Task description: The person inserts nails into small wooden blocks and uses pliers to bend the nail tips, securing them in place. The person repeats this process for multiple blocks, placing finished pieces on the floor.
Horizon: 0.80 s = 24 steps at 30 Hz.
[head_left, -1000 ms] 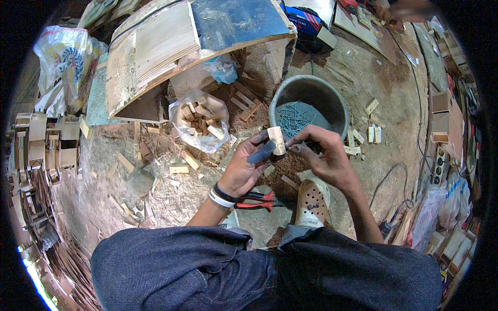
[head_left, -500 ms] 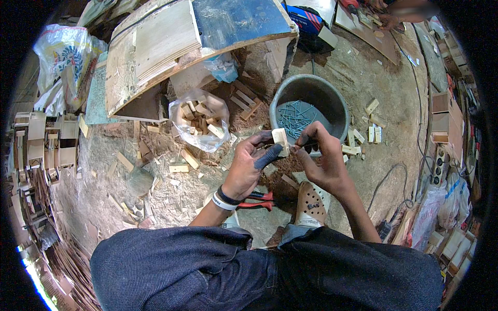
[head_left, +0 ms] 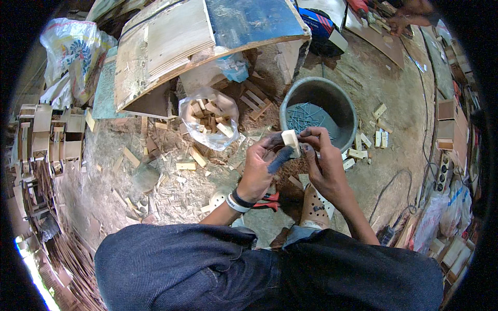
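My left hand [head_left: 263, 165] pinches a small pale wooden block [head_left: 290, 138] between its thumb and dark-stained fingers. Close against the block's right side, the fingers of my right hand [head_left: 326, 165] are pinched together. Whatever lies between those fingertips is too small to make out. Just behind my hands stands a grey round tub [head_left: 344, 98] with many thin blue-green rods [head_left: 306, 116] in it. Red-handled pliers [head_left: 267, 206] lie on the ground below my left wrist, partly hidden.
A clear plastic bag [head_left: 211, 141] of wooden blocks sits left of the tub. A wooden bench [head_left: 155, 52] stands behind it. Loose blocks [head_left: 358, 153] and shavings scatter the ground. At the far right is another person's hand [head_left: 399, 25]; a cable [head_left: 404, 179] runs along the right.
The view has shifted, so most things sit farther right. The block is tilted differently in my left hand, and my right fingertips have come up closer against it.
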Tool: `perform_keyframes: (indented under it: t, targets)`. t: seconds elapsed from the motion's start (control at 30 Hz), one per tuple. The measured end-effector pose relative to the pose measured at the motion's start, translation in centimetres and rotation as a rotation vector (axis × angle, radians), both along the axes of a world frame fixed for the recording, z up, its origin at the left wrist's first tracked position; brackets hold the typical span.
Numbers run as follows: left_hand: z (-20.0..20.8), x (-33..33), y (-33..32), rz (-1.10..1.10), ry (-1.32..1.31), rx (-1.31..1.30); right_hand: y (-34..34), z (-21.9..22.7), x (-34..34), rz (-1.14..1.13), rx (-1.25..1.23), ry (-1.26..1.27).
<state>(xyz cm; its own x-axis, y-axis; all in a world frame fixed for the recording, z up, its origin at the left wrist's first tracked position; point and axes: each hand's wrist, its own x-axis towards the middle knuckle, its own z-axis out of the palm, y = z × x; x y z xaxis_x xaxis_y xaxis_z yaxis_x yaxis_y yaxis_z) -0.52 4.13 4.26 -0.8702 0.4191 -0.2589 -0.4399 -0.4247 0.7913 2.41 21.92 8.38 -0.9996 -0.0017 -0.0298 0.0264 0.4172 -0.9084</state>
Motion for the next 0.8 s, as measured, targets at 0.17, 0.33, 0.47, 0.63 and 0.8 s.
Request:
perform_keyframes:
  t: [0.17, 0.33, 0.47, 0.63, 0.8]
  targets:
    - [-0.5, 0.1, 0.1, -0.012, -0.102, 0.124, 0.8, 0.5, 0.3, 0.014, 0.023, -0.019]
    - [-0.4, 0.1, -0.4, 0.007, -0.180, 0.223, 2.5, 0.2, 0.0, 0.004, -0.030, -0.096]
    - [-0.5, -0.1, -0.5, 0.045, -0.223, 0.166, 3.1, 0.4, -0.4, -0.130, -0.201, -0.159]
    - [-0.6, -0.3, -0.8, 0.087, -0.335, 0.145, 5.1, 2.4, 0.5, -0.121, -0.840, -0.409]
    - [-0.8, -0.1, -0.7, 0.095, -0.426, 0.242, 4.6, 1.5, 0.0, -0.216, -0.770, -0.359]
